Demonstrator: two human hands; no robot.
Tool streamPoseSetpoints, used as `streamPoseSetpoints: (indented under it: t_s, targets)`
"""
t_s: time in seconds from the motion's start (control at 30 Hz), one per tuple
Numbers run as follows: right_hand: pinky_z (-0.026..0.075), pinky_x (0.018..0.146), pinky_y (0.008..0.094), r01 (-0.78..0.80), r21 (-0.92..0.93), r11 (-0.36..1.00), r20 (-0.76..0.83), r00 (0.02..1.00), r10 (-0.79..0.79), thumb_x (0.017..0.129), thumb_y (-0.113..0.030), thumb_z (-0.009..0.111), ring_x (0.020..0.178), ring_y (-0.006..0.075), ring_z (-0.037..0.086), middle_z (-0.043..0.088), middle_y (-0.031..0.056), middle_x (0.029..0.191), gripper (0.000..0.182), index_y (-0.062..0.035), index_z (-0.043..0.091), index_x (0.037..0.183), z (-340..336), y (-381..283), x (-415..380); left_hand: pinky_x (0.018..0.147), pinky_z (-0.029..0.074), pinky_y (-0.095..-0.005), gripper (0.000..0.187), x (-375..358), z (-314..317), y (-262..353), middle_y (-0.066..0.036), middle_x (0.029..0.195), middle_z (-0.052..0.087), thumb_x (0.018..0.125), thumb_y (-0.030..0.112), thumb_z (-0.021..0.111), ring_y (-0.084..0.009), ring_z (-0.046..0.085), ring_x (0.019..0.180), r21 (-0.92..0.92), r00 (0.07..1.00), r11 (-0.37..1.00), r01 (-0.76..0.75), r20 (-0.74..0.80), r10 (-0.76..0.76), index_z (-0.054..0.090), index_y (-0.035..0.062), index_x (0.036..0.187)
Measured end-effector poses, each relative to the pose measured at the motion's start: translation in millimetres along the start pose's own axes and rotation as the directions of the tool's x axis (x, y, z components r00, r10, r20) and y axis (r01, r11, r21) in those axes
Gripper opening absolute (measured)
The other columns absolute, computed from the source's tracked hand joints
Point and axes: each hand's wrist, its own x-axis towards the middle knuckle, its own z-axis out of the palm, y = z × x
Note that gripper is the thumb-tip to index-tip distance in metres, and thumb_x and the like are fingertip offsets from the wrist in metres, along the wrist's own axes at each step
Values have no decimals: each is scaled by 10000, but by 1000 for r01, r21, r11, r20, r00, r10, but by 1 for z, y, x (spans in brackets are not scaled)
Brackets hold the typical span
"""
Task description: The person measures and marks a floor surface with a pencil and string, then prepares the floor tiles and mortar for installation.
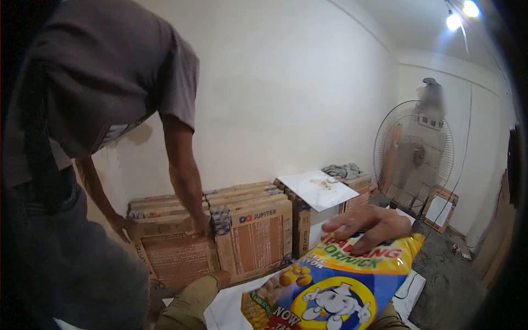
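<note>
A blue and yellow bag of cornick (341, 286) fills the lower middle of the view, close to the camera. It carries a garlic mascot in a yellow circle and is tilted. My right hand (371, 228) grips it near its top edge, fingers bent over the printed front. The bag covers part of what lies behind it. I cannot see my left hand. Khaki-clad legs (190, 305) show below, on both sides of the bag.
On the left another person (110, 82) bends over boxes marked Jupiter (256, 242), with one hand (201, 223) on a box top. A white board (319, 190) lies on boxes further right. A large fan (412, 154) stands at the back right near a loose cable.
</note>
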Motion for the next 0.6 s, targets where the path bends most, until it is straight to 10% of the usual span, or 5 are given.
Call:
streamPoseSetpoints:
  t_s: [0.17, 0.2, 0.3, 0.43, 0.6]
  targets:
    - [558, 864, 444, -229, 448, 864, -394, 817, 421, 897, -220, 637, 991, 348, 665, 666, 223, 1022, 260, 19, 641, 999, 52, 30, -4, 689, 513, -446, 280, -4, 17, -10, -175, 874, 681, 864, 265, 562, -318, 641, 782, -110, 990, 986, -122, 57, 129, 696, 42, 970]
    - [558, 866, 420, -301, 437, 848, -386, 788, 479, 898, -166, 623, 993, 313, 663, 671, 196, 1011, 207, 15, 635, 998, 43, 44, -3, 681, 512, -440, 283, 13, 37, -29, -166, 871, 683, 854, 264, 567, -310, 638, 774, -352, 980, 925, -145, -182, 84, 696, 42, 972]
    - [569, 837, 370, -408, 451, 794, -509, 613, 605, 886, -92, 600, 952, 213, 651, 656, 101, 1007, 231, 0, 590, 1097, 4, 128, -53, 690, 518, -420, 254, -25, -20, 16, -147, 894, 691, 832, 212, 563, -293, 643, 786, -75, 981, 991, -112, 153, 123, 705, 60, 978]
    - [555, 874, 524, -246, 693, 678, -511, 497, 702, 874, -110, 576, 970, 260, 650, 632, 103, 1121, 399, -29, 493, 1256, -43, 212, -125, 818, 516, -436, 263, -25, -21, 60, -145, 980, 699, 818, 179, 553, -313, 653, 934, -99, 903, 989, -107, 408, 138, 711, 85, 1006]
    - [487, 929, 620, -116, 803, 585, -538, 281, 795, 938, -209, 507, 1066, 294, 616, 585, 119, 1252, 393, -85, 460, 1308, -54, 264, -203, 889, 501, -443, 279, -37, -23, 102, -158, 1073, 686, 809, 188, 557, -338, 634, 1014, -114, 926, 945, -305, 196, 322, 711, 84, 1017]
